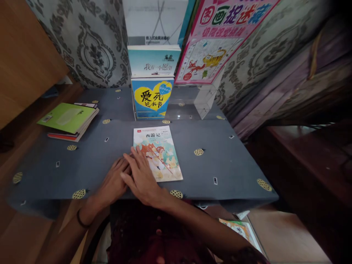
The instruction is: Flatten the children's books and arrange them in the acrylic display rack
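A thin illustrated book (165, 156) lies flat on the table, its cover facing up. My right hand (141, 176) rests across the book's lower left edge, fingers stretched out and lying flat. Beside it and partly beneath it, my left hand (114, 181) lies on the tablecloth (214, 161) with its fingers extended; some of its fingertips are covered by the right hand. Neither hand grips anything.
Books with a blue cover with a yellow heart (152, 99) and a pink cover (211, 55) stand in a clear acrylic stand (205, 101) at the back. A green book (67, 117) tops a small pile at the left. Another book (242, 233) is below the table's front edge.
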Available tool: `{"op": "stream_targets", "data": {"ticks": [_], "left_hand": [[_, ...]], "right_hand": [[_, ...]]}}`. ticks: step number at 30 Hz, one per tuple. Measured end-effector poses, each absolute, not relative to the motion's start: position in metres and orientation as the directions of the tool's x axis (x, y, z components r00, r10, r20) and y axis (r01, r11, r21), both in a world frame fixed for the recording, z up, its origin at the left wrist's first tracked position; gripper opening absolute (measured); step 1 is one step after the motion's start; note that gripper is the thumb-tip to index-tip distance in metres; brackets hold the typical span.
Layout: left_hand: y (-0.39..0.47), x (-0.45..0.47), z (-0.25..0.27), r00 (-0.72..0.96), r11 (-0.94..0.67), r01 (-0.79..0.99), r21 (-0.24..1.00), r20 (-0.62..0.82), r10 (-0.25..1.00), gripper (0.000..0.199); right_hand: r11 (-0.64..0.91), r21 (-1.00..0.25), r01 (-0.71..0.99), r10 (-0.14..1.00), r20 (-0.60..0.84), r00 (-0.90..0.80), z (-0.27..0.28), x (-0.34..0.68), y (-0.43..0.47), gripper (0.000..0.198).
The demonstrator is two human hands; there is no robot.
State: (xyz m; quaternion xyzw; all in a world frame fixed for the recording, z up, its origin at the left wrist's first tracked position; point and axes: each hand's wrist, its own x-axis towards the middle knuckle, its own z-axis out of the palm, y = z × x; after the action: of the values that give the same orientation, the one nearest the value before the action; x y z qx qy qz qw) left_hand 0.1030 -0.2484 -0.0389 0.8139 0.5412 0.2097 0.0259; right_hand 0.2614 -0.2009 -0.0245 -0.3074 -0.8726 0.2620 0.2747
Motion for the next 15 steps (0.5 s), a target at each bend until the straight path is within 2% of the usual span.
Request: {"op": "stream_targets", "data": {"ticks": [4, 10, 15], "left_hand": [[-0.244, 0.106, -0.037, 0.326, -0.416, 0.878, 0.238, 0.341, 0.882, 0.042], [-0.245, 0.105, -0.037, 0.318, -0.417, 0.873, 0.253, 0.353, 0.88, 0.039], [-0.233, 0.101, -0.035, 0.29, -0.386, 0.878, 0.283, 0.327, 0.899, 0.039]], "right_hand": [[0.668, -0.6, 0.441, 0.709, 0.331, -0.623, -0.027, 0.3, -0.19, 0.057], [0.564, -0.601, 0.566, 0.814, 0.289, -0.504, -0.037, 0.353, -0.182, 0.053], [0.581, -0.57, 0.581, 0.792, 0.235, -0.563, -0.031, 0.364, -0.178, 0.051]]}}
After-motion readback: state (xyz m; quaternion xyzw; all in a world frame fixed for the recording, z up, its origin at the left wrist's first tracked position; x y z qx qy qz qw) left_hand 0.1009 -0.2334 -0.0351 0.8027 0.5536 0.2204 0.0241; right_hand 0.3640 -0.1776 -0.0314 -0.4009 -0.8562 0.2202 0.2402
